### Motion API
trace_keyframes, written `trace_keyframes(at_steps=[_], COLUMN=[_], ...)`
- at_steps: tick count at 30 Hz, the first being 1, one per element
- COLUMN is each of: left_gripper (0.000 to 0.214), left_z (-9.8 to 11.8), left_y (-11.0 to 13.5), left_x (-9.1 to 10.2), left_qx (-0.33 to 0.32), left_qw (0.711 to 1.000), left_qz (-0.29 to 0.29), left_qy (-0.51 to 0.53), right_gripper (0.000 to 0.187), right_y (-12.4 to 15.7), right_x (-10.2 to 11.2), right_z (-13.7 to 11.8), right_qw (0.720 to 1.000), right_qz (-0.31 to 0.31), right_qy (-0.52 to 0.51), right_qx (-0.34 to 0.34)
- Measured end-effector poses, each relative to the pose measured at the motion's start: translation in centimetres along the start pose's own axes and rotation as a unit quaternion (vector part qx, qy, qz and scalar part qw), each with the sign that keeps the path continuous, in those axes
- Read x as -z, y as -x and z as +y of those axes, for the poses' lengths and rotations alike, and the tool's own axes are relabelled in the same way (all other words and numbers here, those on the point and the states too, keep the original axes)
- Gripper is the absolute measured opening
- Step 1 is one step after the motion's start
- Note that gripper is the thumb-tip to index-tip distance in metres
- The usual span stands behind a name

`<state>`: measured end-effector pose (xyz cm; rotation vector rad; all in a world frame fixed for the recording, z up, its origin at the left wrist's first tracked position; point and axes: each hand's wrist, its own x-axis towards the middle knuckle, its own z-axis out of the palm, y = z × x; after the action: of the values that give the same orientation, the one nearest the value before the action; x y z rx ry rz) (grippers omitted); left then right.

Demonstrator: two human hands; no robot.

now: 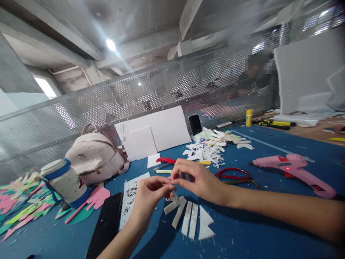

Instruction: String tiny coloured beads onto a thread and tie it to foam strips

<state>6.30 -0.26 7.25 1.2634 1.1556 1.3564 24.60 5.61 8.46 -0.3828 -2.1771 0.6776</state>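
Note:
My left hand (152,194) and my right hand (196,177) meet above the blue table, the fingertips of each pinched together. Whatever they hold is too small to make out; a thin, clear sliver shows just under the fingertips. Below them lie several white foam strips (185,217) and a notched white foam piece (205,223). Beside my right hand are red-handled scissors (237,172), partly hidden by the wrist. Past my left hand, a white sheet (134,180) carries small dark specks.
A pink hot glue gun (289,164) with a lit red light lies at right. Foam scraps (206,151), a white board (169,126) and a phone (195,124) are behind. To the left are a black phone (106,223), bottle (67,183), backpack (94,154) and coloured scraps (18,205).

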Motion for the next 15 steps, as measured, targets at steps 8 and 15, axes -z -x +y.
trace_keyframes(at_steps=[8, 15], left_gripper=[0.015, 0.015], left_z=[0.19, -0.1], left_y=[0.51, 0.29], left_x=[-0.64, -0.54], left_qx=[-0.003, -0.023], left_qw=[0.999, 0.999], left_qz=[0.0, -0.023], left_qy=[-0.036, 0.009], right_gripper=[0.006, 0.007], right_y=[0.27, 0.07], right_x=[0.07, 0.46], right_z=[-0.16, -0.34], right_qw=[0.999, 1.0], right_qz=[-0.015, -0.013], right_qy=[0.037, -0.011], right_qx=[0.027, 0.005])
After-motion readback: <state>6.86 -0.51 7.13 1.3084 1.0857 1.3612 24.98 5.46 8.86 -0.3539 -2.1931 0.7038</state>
